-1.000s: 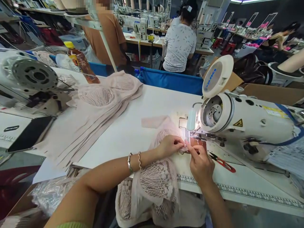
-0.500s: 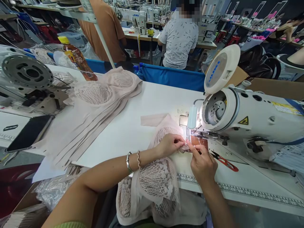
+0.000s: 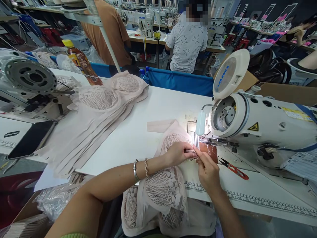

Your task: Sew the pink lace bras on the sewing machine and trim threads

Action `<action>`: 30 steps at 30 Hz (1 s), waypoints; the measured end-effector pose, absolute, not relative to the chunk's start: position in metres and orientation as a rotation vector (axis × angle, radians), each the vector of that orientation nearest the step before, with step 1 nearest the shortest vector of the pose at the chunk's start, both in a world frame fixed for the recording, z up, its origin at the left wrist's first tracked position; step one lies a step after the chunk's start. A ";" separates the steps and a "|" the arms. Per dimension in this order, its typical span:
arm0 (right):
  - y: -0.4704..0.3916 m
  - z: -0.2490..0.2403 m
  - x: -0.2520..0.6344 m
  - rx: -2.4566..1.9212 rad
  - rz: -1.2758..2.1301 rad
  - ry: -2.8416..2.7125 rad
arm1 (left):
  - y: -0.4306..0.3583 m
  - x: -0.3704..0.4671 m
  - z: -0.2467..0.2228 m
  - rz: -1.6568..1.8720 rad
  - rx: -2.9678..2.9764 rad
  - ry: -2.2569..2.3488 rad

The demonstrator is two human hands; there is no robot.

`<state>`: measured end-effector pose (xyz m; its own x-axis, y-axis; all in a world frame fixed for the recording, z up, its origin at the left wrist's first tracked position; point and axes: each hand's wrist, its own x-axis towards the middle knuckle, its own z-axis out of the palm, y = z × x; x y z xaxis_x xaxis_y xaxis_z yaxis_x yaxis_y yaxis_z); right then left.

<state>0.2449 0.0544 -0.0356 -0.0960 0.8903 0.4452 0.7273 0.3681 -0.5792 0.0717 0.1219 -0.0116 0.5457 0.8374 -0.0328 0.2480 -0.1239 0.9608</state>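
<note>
A pale pink lace bra (image 3: 168, 190) lies partly on the white table and partly over my lap, one strip of it stretching left of the needle. My left hand (image 3: 179, 152), with two bracelets at the wrist, pinches the bra's edge just in front of the sewing machine's lit needle area. Close against it, the fingertips of my right hand (image 3: 207, 168) are closed on the same edge. The sewing machine (image 3: 262, 119) stands to the right, its round cover raised. Exactly where the needle meets the cloth is hidden by glare and fingers.
Red-handled thread snips (image 3: 234, 168) lie right of my right hand. A stack of bras (image 3: 99, 112) covers the table's left side, near a second machine (image 3: 29, 79) and a bottle (image 3: 80, 62). A measuring tape (image 3: 247, 198) runs along the front edge. Two people sit beyond the blue cloth (image 3: 180, 81).
My right hand has shifted slightly left and its fingers have closed in against my left fingertips at the bra's edge. My left hand has moved a little down and right.
</note>
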 end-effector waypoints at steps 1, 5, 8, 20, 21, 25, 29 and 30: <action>0.055 -0.033 0.245 -1.420 0.430 -1.813 | 0.122 0.072 -0.012 0.652 1.689 0.915; 0.055 -0.020 0.247 -1.369 1.010 -1.475 | 0.121 0.074 -0.010 0.590 1.706 0.811; 0.057 -0.012 0.245 -1.247 1.229 -1.204 | 0.119 0.075 -0.009 0.546 1.672 0.755; 0.055 -0.007 0.234 -1.281 1.437 -0.912 | 0.118 0.075 -0.014 0.432 1.611 0.649; 0.054 -0.006 0.237 -1.288 1.440 -0.904 | 0.118 0.075 -0.015 0.419 1.649 0.636; 0.044 0.007 0.274 -1.223 1.217 -0.848 | 0.115 0.071 -0.017 0.375 1.833 0.672; 0.025 0.021 0.317 -1.228 0.865 -0.880 | 0.112 0.072 -0.016 0.396 1.889 0.721; 0.020 0.021 0.319 -1.282 0.824 -0.956 | 0.111 0.073 -0.015 0.400 1.898 0.726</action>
